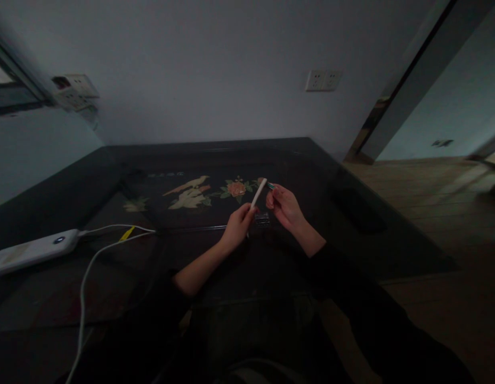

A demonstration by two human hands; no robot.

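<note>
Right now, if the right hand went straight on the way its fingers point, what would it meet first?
Most likely the pale stick held in the left hand, just beyond the small item the right hand holds; depth is unclear, so item and stick may touch.

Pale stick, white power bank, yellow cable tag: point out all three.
Pale stick [259, 193]: head view, middle of its exposed shaft.
White power bank [40, 247]: head view, middle of its visible casing.
Yellow cable tag [127, 233]: head view, middle of the strip.
</note>
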